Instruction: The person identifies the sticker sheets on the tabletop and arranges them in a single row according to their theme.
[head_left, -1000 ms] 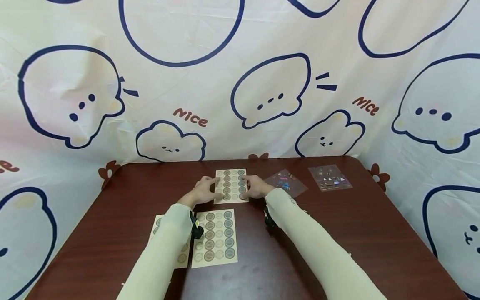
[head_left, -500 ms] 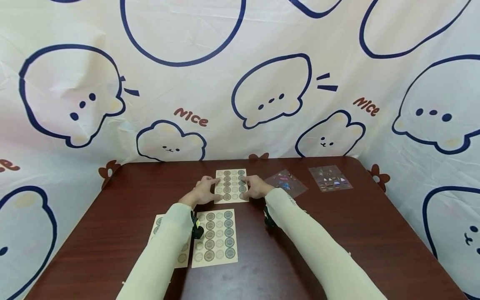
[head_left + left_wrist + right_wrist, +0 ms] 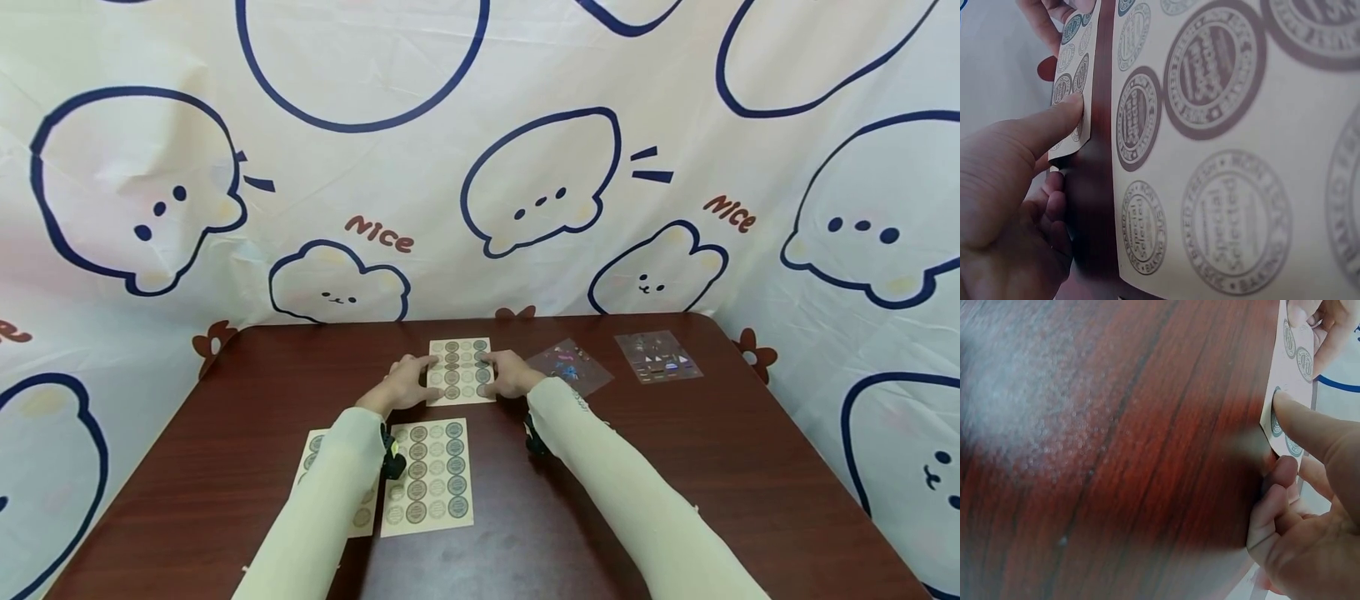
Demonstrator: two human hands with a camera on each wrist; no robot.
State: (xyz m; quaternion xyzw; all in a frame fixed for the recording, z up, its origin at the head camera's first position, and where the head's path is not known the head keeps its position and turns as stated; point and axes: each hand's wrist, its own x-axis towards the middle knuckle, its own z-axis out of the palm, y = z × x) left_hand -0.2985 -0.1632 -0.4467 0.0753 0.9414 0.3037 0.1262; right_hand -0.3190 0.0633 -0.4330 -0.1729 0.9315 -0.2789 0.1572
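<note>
Between left hand (image 3: 405,382) and right hand (image 3: 513,373), we pinch a cream rectangular printed paper sheet (image 3: 461,371); beside our right fingers (image 3: 1267,512), a clear square plastic sheet (image 3: 591,379) bears small coloured shapes (image 3: 571,372).

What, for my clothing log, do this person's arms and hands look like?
The left sleeve and right sleeve are long and pale cream; the right bears a small dark marking near its cuff. The left wrist device and right wrist device are black, the left with a yellow-green patch. The left hand and right hand wear no gloves.
</note>
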